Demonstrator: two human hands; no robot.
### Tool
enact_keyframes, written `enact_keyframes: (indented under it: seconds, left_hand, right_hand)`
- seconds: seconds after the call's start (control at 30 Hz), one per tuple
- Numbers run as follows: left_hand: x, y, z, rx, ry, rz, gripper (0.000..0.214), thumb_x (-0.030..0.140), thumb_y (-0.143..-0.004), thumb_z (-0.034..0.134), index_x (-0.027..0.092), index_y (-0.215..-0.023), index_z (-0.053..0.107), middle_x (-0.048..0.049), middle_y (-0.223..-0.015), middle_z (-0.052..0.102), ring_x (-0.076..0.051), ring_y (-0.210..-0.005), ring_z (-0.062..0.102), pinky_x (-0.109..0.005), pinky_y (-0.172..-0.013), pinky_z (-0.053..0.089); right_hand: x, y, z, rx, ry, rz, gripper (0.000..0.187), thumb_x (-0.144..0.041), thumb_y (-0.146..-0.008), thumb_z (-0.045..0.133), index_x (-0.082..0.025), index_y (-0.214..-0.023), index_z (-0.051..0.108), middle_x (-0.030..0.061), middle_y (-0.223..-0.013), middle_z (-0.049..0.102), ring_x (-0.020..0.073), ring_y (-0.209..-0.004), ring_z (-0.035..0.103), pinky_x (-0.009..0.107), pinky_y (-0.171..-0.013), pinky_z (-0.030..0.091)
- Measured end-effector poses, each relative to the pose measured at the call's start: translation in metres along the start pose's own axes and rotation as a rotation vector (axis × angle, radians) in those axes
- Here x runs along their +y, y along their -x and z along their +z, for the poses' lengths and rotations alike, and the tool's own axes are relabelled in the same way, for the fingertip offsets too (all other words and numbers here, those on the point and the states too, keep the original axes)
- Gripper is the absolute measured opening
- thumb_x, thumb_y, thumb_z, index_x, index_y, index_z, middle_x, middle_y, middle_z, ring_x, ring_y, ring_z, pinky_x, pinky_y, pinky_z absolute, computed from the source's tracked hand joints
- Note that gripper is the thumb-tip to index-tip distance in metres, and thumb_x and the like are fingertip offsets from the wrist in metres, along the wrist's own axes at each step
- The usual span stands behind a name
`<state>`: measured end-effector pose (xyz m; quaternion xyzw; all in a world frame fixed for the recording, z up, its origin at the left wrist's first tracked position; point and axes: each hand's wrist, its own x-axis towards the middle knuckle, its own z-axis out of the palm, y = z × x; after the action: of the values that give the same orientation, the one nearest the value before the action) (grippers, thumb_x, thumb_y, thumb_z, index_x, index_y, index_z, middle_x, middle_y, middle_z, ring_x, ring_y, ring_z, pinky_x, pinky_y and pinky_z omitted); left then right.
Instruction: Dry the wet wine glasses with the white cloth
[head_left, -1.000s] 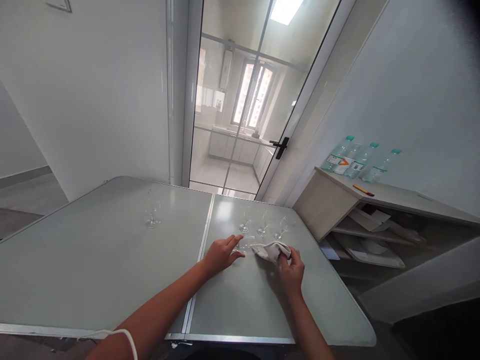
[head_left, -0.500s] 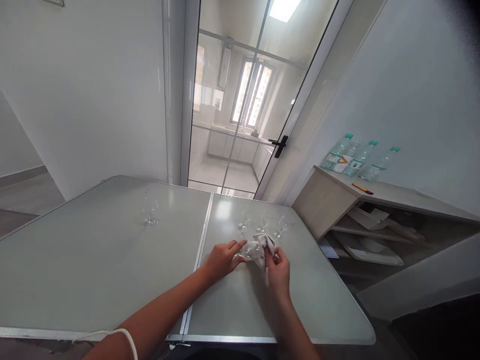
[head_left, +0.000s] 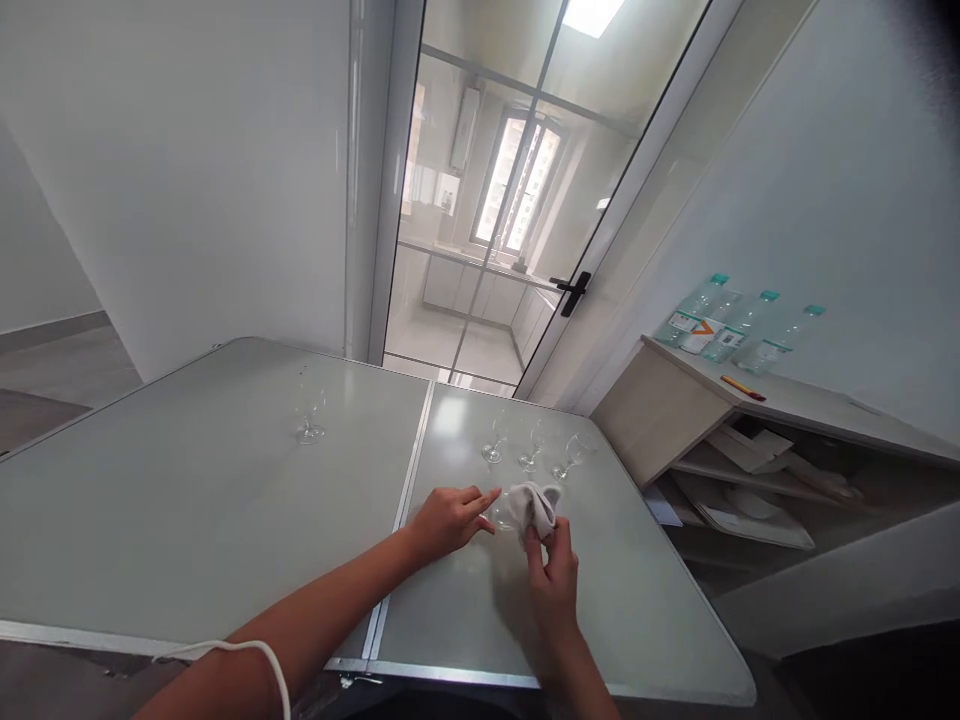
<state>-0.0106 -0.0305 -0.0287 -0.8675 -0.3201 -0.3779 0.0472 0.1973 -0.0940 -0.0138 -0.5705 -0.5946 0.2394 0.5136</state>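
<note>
My left hand (head_left: 456,518) is closed on the base end of a clear stemmed glass (head_left: 502,512), which is tilted on its side above the table. A light grey cloth (head_left: 534,505) is bunched against the glass's bowl end and covers its rim. My right hand (head_left: 553,570) pinches that cloth between thumb and fingers. Beyond my hands, three clear stemmed glasses stand upright: a left one (head_left: 493,448), a middle one (head_left: 529,452) and a right one (head_left: 568,458). Another stemmed glass (head_left: 310,425) stands alone on the left half of the table.
The grey-green table (head_left: 225,520) has a metal seam (head_left: 411,465) down its middle. To the right, a wooden shelf unit (head_left: 667,410) carries several plastic bottles (head_left: 739,330) and a yellow-red pen-like item (head_left: 742,388). A glazed door (head_left: 480,230) with a black handle stands behind.
The cloth in my right hand has shifted and covers more of the glass's bowl end. My left hand keeps its hold. The whole view has moved slightly.
</note>
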Motion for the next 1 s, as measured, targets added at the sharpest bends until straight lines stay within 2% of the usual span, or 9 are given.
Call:
enact_keyframes:
  seconds: [0.07, 0.13, 0.27, 0.4, 0.5, 0.57, 0.73, 0.87, 1.0]
  left_hand:
    - [-0.001, 0.001, -0.004, -0.033, -0.050, 0.136, 0.043, 0.035, -0.098, 0.063, 0.016, -0.137, 0.057, -0.0026, -0.086, 0.072, -0.015, -0.067, 0.069, -0.025, -0.057, 0.049]
    - [0.002, 0.000, -0.005, -0.066, -0.088, 0.242, 0.042, 0.032, -0.100, 0.060, 0.012, -0.136, 0.056, -0.0037, -0.084, 0.071, -0.015, -0.066, 0.069, -0.026, -0.057, 0.049]
    - [0.011, -0.005, -0.004, -0.040, -0.093, 0.239, 0.041, 0.032, -0.102, 0.057, 0.011, -0.137, 0.054, -0.0040, -0.084, 0.071, -0.015, -0.068, 0.069, -0.026, -0.058, 0.049]
    - [0.012, -0.008, -0.002, 0.024, -0.071, 0.160, 0.044, 0.039, -0.101, 0.058, 0.014, -0.137, 0.055, -0.0040, -0.087, 0.073, -0.014, -0.068, 0.070, -0.024, -0.057, 0.047]
    - [0.007, -0.007, -0.003, 0.050, -0.068, 0.133, 0.043, 0.039, -0.101, 0.059, 0.015, -0.136, 0.056, -0.0028, -0.086, 0.073, -0.013, -0.065, 0.068, -0.023, -0.056, 0.045]
    - [0.002, -0.005, -0.004, 0.048, -0.073, 0.114, 0.043, 0.039, -0.100, 0.060, 0.015, -0.136, 0.056, -0.0019, -0.084, 0.073, -0.013, -0.064, 0.068, -0.023, -0.055, 0.044]
    - [0.000, -0.003, -0.004, -0.037, -0.066, 0.096, 0.045, 0.039, -0.098, 0.063, 0.015, -0.136, 0.058, -0.0020, -0.086, 0.073, -0.013, -0.065, 0.068, -0.023, -0.055, 0.044]
    - [0.007, -0.003, 0.000, -0.089, -0.056, 0.053, 0.049, 0.041, -0.096, 0.065, 0.016, -0.138, 0.056, -0.0034, -0.089, 0.073, -0.015, -0.070, 0.070, -0.025, -0.057, 0.046]
    - [0.010, -0.003, 0.000, -0.116, -0.061, 0.031, 0.049, 0.042, -0.096, 0.066, 0.017, -0.137, 0.057, -0.0030, -0.087, 0.073, -0.016, -0.070, 0.071, -0.025, -0.057, 0.045]
  right_hand:
    - [-0.006, -0.002, -0.010, -0.170, -0.138, 0.038, 0.045, -0.053, -0.096, 0.057, -0.023, -0.129, 0.053, 0.0053, -0.107, 0.070, 0.0222, -0.093, 0.067, 0.030, -0.082, 0.051]
    - [-0.013, -0.005, -0.019, -0.271, -0.227, 0.100, 0.056, -0.055, -0.096, 0.057, -0.027, -0.144, 0.045, 0.0060, -0.128, 0.063, 0.0235, -0.112, 0.063, 0.033, -0.095, 0.050]
    - [-0.017, -0.012, -0.028, -0.323, -0.286, 0.167, 0.059, -0.055, -0.094, 0.061, -0.027, -0.143, 0.044, 0.0043, -0.116, 0.066, 0.0229, -0.104, 0.065, 0.034, -0.091, 0.052]
    - [-0.011, -0.007, -0.026, -0.093, -0.130, 0.065, 0.049, -0.055, -0.094, 0.061, -0.023, -0.130, 0.053, 0.0076, -0.111, 0.068, 0.0235, -0.092, 0.064, 0.034, -0.080, 0.052]
    - [-0.001, -0.002, -0.027, 0.242, 0.208, -0.108, 0.043, -0.054, -0.097, 0.055, -0.021, -0.121, 0.067, 0.0143, -0.119, 0.066, 0.0300, -0.106, 0.058, 0.043, -0.090, 0.048]
    - [0.007, -0.003, -0.031, 0.374, 0.388, -0.189, 0.043, -0.054, -0.097, 0.052, -0.021, -0.114, 0.075, 0.0152, -0.116, 0.064, 0.0315, -0.107, 0.055, 0.048, -0.095, 0.044]
    - [0.012, -0.010, -0.033, 0.328, 0.316, -0.097, 0.051, -0.053, -0.102, 0.044, -0.018, -0.128, 0.071, 0.0142, -0.109, 0.068, 0.0251, -0.085, 0.062, 0.037, -0.078, 0.046]
    - [0.004, -0.009, -0.010, 0.308, 0.350, -0.085, 0.049, -0.052, -0.101, 0.047, -0.019, -0.129, 0.071, 0.0147, -0.114, 0.074, 0.0284, -0.092, 0.065, 0.038, -0.086, 0.045]
    - [-0.001, -0.014, 0.000, 0.343, 0.327, -0.115, 0.047, -0.048, -0.099, 0.052, -0.017, -0.126, 0.074, 0.0151, -0.101, 0.073, 0.0255, -0.084, 0.061, 0.038, -0.083, 0.046]
